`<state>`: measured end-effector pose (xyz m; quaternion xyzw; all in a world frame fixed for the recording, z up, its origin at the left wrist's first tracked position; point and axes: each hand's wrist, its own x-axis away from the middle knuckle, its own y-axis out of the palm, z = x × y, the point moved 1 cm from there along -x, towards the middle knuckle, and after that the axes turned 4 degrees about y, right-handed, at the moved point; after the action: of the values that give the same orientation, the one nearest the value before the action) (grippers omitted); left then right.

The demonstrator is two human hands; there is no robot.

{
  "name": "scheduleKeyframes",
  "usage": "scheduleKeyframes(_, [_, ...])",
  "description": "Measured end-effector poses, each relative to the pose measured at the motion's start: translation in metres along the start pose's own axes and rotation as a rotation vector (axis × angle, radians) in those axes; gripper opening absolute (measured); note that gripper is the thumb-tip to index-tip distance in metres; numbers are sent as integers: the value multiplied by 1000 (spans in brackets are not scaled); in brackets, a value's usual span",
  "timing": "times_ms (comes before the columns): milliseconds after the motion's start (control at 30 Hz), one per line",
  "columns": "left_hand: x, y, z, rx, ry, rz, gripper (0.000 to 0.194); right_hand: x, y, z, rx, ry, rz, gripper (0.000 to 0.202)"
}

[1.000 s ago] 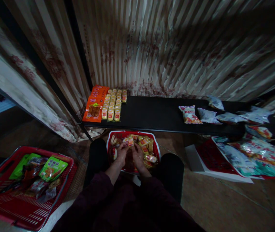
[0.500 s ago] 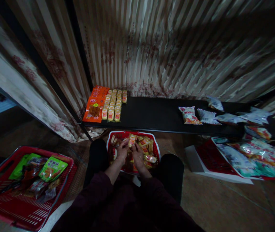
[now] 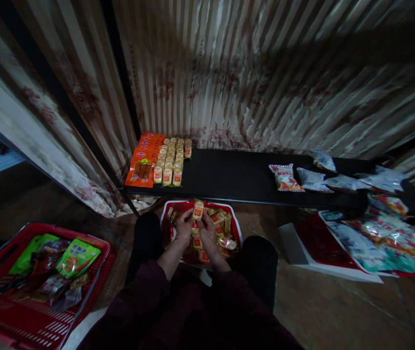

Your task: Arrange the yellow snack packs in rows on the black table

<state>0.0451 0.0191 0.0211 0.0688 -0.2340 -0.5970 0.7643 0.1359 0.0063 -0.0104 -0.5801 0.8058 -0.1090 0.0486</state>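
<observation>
Between my knees stands a red basket with a white rim (image 3: 239,226), filled with small yellow wrapped snack packs (image 3: 226,243). Over it, my left hand (image 3: 184,228) and my right hand (image 3: 207,232) hold one yellow snack pack (image 3: 198,210) from both sides with closed fingers. Its red and white label faces up. At the left of the black shelf (image 3: 225,175), several matching snack packs (image 3: 168,176) stand in close rows beside orange snack bags (image 3: 142,165).
Puffed snack bags (image 3: 286,178) lie on the shelf's right part. A red basket (image 3: 43,316) with green pouches (image 3: 78,257) is on the floor at left. More bags (image 3: 386,233) fill a basket at right. A black post (image 3: 119,63) rises at the shelf's left end.
Both hands have shifted slightly, and the held snack pack now sits a little more upright between the fingertips. The view has tilted slightly. The rows on the shelf look the same.
</observation>
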Motion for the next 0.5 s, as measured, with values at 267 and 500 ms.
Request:
scheduleKeyframes(267, [-8,9,7,-79,79,-27,37,-14,0,-12,-71,-76,-4,49])
scheduleKeyframes(500, [-12,16,20,-123,141,-2,30,-19,-3,-30,-41,-67,-4,47])
